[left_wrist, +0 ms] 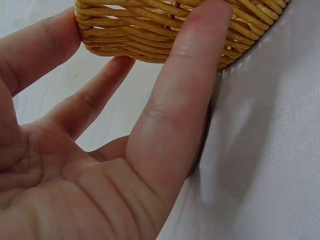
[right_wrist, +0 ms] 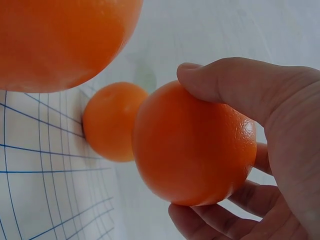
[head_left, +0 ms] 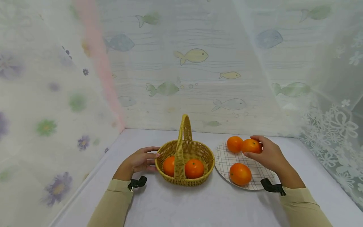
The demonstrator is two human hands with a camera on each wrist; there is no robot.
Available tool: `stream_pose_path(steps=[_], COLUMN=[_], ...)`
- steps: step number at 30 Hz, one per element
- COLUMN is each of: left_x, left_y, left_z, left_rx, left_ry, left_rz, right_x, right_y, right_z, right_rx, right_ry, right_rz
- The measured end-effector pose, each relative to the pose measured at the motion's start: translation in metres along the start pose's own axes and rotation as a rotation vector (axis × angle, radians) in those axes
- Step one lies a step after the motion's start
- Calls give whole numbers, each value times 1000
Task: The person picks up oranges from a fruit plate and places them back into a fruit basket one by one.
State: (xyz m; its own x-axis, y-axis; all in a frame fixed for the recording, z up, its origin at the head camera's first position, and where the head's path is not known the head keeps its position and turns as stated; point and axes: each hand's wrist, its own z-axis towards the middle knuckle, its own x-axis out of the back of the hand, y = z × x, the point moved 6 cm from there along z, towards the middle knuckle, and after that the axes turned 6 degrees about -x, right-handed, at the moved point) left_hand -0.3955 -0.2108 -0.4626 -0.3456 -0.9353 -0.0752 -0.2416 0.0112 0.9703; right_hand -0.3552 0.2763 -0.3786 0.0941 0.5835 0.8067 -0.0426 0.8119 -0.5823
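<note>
2 arms [head_left: 112,201] reach toward the far edge of the tabletop [head_left: 204,208]. The left grip [head_left: 140,160] spreads nearly straight fingers; the right grip [head_left: 269,153], nearer the far right corner, curves thumb opposite fingers.

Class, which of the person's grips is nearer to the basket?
Left. The left grip touches the basket; the right grip holds an orange at the plate, farther off.

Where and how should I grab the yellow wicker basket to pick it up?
Likely by the top of its arched handle, coming from above. The arch stands upright over the basket, rising above the two oranges inside, so a grip there should balance well. The left hand touches only the basket's left side.
</note>
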Motion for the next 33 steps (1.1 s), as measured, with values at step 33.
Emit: stream_pose_path(steps=[33], left_x=[2], left_y=[-3], left_z=[2], left_rx=[-15], left_ry=[-30], left_rz=[-21], right_x=[-7], right_y=[-87], right_z=[-2], right_rx=[210], right_ry=[29], right_rz=[135])
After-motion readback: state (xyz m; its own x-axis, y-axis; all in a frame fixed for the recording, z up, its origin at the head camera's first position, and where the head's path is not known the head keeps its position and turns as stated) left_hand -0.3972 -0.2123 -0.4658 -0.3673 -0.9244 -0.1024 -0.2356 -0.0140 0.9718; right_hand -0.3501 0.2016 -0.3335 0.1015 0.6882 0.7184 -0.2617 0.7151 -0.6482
